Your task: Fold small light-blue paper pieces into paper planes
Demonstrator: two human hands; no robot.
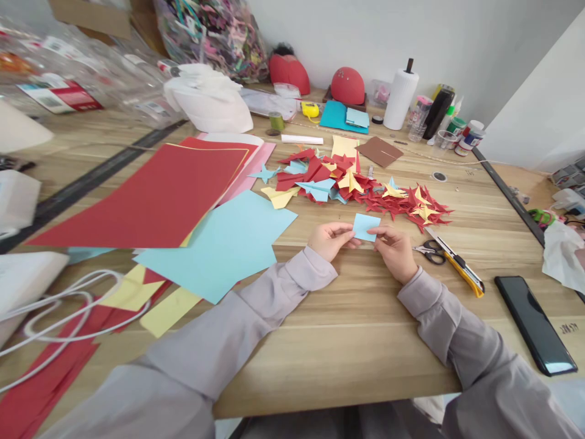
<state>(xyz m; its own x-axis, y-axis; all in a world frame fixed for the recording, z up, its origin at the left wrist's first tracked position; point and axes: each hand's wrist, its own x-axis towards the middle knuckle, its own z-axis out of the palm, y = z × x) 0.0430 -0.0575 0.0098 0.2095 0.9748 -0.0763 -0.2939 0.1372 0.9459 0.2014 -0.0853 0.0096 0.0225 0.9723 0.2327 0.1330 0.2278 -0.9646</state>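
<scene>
A small light-blue paper square (pixel 365 226) is held up over the table between my two hands. My left hand (pixel 329 241) pinches its left edge between thumb and fingers. At the right edge, my right hand (pixel 395 249) has its thumb and forefinger closed on the paper. Just beyond the hands lies a long heap of folded paper stars (pixel 423 210) and paper pieces in red, yellow and light blue. Close to my right hand are scissors (pixel 432 250) with dark handles and a yellow utility knife (pixel 461 268) with its blade out.
Large red sheets (pixel 150 195) and light-blue sheets (pixel 219 244) cover the left side, near a white cable (pixel 68 332). A black phone (pixel 534 323) lies at right. Farther back are a yellow tape measure (pixel 309 110), a white bottle (pixel 401 97) and a brown paper square (pixel 379 151).
</scene>
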